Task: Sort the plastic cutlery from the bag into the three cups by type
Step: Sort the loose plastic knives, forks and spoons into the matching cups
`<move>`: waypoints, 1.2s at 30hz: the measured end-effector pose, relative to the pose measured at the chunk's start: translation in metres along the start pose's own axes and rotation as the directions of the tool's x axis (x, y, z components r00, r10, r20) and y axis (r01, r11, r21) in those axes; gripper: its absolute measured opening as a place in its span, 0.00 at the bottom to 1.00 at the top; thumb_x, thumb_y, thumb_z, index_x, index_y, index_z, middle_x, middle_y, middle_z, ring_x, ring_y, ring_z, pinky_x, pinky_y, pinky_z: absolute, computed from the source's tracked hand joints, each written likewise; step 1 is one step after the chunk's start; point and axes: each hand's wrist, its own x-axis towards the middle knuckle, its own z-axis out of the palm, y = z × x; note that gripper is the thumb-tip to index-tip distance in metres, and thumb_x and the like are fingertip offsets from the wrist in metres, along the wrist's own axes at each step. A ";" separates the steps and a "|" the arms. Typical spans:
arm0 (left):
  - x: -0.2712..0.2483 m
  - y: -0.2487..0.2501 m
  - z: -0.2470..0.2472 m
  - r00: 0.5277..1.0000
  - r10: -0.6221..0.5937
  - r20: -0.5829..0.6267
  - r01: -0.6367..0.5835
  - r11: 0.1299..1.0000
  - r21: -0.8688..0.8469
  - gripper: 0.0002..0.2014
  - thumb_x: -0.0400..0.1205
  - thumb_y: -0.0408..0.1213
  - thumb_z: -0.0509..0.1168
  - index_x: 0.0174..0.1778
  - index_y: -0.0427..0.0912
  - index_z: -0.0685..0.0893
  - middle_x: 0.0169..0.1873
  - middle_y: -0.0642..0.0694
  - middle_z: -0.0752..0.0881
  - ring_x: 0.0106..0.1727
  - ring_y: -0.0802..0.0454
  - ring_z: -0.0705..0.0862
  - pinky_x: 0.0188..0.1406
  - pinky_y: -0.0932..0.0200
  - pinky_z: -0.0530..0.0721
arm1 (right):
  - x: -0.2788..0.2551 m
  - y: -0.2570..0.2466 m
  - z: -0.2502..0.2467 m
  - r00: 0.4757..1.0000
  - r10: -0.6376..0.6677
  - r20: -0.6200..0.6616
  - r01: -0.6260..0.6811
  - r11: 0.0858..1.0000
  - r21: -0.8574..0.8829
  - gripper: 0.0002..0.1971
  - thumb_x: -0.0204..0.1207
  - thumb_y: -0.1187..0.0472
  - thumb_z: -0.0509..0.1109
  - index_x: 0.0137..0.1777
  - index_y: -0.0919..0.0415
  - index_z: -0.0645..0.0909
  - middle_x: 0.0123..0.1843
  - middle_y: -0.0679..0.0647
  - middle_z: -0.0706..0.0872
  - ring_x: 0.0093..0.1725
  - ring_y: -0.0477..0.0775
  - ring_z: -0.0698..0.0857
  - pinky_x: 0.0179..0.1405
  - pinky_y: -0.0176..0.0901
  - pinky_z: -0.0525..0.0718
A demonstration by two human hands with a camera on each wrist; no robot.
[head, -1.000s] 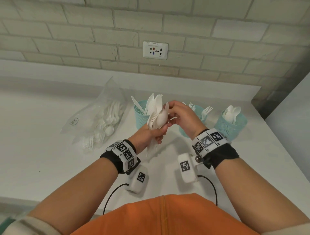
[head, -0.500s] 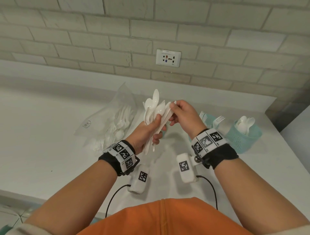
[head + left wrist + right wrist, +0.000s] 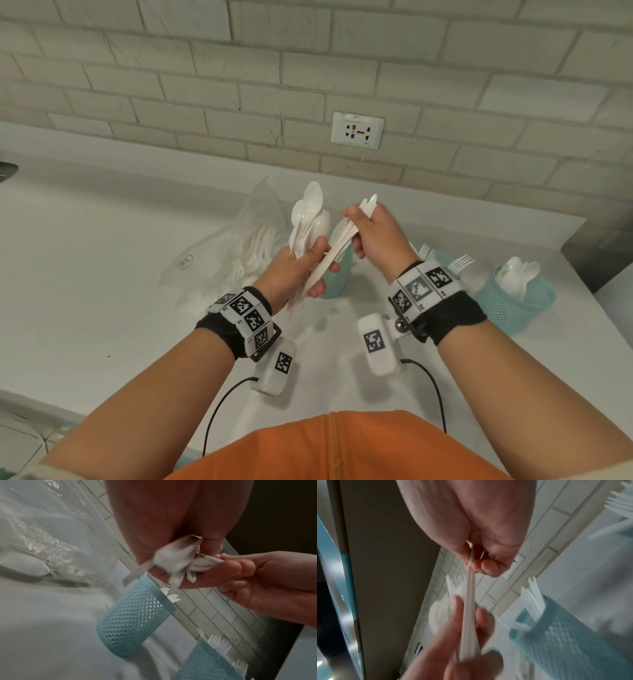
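My left hand (image 3: 301, 263) grips a bunch of white plastic cutlery (image 3: 308, 219), spoons and forks fanned upward. My right hand (image 3: 370, 229) pinches a few white knives (image 3: 346, 236) by their blades, their handles still between the left hand's fingers. The clear bag (image 3: 236, 250) with more cutlery lies on the counter to the left. Three teal mesh cups stand behind the hands: the knife cup (image 3: 337, 270) mostly hidden, the fork cup (image 3: 442, 255) behind my right wrist, the spoon cup (image 3: 517, 298) at right. In the left wrist view the knife cup (image 3: 135, 618) stands just below the bunch (image 3: 178, 562).
A white counter (image 3: 102, 274) runs to a brick wall with a socket (image 3: 358, 130). The counter's right edge lies just beyond the spoon cup. White sensor boxes (image 3: 378, 342) hang under both wrists with cables.
My right hand has pulled the knives up and to the right, partly out of the left hand's bunch. Both hands have risen slightly against the counter as the head view tilted.
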 end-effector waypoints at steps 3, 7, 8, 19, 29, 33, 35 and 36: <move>0.003 0.001 -0.011 0.997 0.020 -0.080 -0.018 0.999 0.032 0.20 0.83 0.53 0.58 0.52 0.36 0.78 0.40 0.42 0.88 0.18 0.51 0.74 0.21 0.62 0.75 | 0.018 -0.021 -0.020 0.992 -0.020 -0.123 0.025 0.999 0.036 0.11 0.85 0.56 0.56 0.57 0.61 0.77 0.29 0.52 0.75 0.20 0.43 0.74 0.20 0.34 0.76; 0.004 0.003 -0.021 0.989 0.022 -0.147 -0.014 0.998 0.056 0.13 0.85 0.50 0.58 0.44 0.46 0.79 0.26 0.49 0.78 0.19 0.54 0.69 0.22 0.62 0.70 | 0.038 -0.028 -0.024 0.973 -0.090 -0.212 0.093 0.996 0.005 0.09 0.86 0.56 0.56 0.54 0.59 0.74 0.34 0.52 0.77 0.26 0.46 0.76 0.17 0.30 0.77; 0.004 0.005 -0.020 0.990 0.017 -0.140 -0.011 0.999 0.047 0.12 0.84 0.50 0.58 0.43 0.46 0.78 0.23 0.50 0.73 0.20 0.55 0.68 0.20 0.63 0.68 | 0.040 -0.024 -0.018 0.979 -0.101 -0.178 0.094 0.994 -0.049 0.09 0.85 0.56 0.56 0.54 0.60 0.74 0.36 0.54 0.78 0.26 0.48 0.77 0.17 0.29 0.77; 0.003 0.013 -0.017 0.998 -0.045 0.054 0.051 0.993 -0.107 0.15 0.80 0.57 0.57 0.39 0.49 0.78 0.24 0.51 0.60 0.19 0.60 0.58 0.13 0.71 0.57 | 0.024 -0.017 0.004 0.989 -0.143 -0.024 0.140 0.984 -0.112 0.12 0.79 0.55 0.66 0.61 0.52 0.81 0.51 0.47 0.78 0.44 0.40 0.77 0.51 0.36 0.73; 0.006 0.008 -0.004 0.986 -0.128 0.108 0.132 0.991 -0.035 0.22 0.77 0.63 0.55 0.48 0.46 0.76 0.25 0.51 0.59 0.20 0.59 0.57 0.15 0.70 0.55 | 0.006 -0.020 0.008 0.981 -0.196 0.015 0.196 0.978 -0.064 0.12 0.70 0.54 0.76 0.52 0.45 0.81 0.52 0.53 0.79 0.45 0.48 0.80 0.52 0.49 0.84; 0.008 0.008 0.000 0.979 -0.163 0.124 0.173 0.982 -0.077 0.29 0.76 0.69 0.49 0.51 0.47 0.79 0.26 0.50 0.59 0.19 0.61 0.56 0.13 0.71 0.56 | 0.000 -0.018 0.002 0.989 -0.124 0.084 0.121 0.992 0.040 0.20 0.68 0.63 0.79 0.58 0.47 0.78 0.44 0.59 0.85 0.35 0.51 0.85 0.41 0.45 0.87; 0.010 0.007 0.001 0.978 -0.165 0.131 0.179 0.978 -0.106 0.30 0.77 0.69 0.48 0.52 0.47 0.81 0.25 0.50 0.61 0.19 0.61 0.57 0.12 0.72 0.57 | -0.003 -0.017 -0.001 0.989 -0.111 0.101 0.103 0.991 0.087 0.24 0.70 0.68 0.76 0.63 0.49 0.75 0.45 0.64 0.85 0.33 0.52 0.85 0.33 0.35 0.84; 0.011 0.007 0.001 0.978 -0.160 0.135 0.177 0.976 -0.123 0.30 0.78 0.68 0.48 0.51 0.48 0.82 0.25 0.50 0.62 0.19 0.61 0.57 0.12 0.72 0.57 | -0.003 -0.016 -0.002 0.990 -0.104 0.097 0.094 0.991 0.097 0.25 0.70 0.69 0.75 0.64 0.50 0.73 0.46 0.64 0.84 0.33 0.52 0.85 0.32 0.33 0.84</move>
